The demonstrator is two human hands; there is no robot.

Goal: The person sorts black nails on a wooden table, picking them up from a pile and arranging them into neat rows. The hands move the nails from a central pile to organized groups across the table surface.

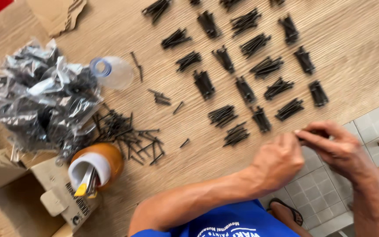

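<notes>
Both my hands meet at the table's right edge. My right hand [336, 147] pinches a small bunch of black screws [313, 133] between thumb and fingers. My left hand [277, 160] is curled shut, and its fingertips touch the same bunch from the left. Just beyond my hands, many small bundles of black screws [246, 90] lie in rough rows across the wooden table [356, 39]. A loose heap of black screws [128, 131] lies further left.
A pile of crumpled clear plastic bags [40, 96] and a clear plastic bottle [112, 70] lie at the left. An orange jar [99, 166] holding a yellow cutter stands by an open cardboard box [18, 197]. Tiled floor [373, 125] and a sandalled foot [288, 211] show at bottom right.
</notes>
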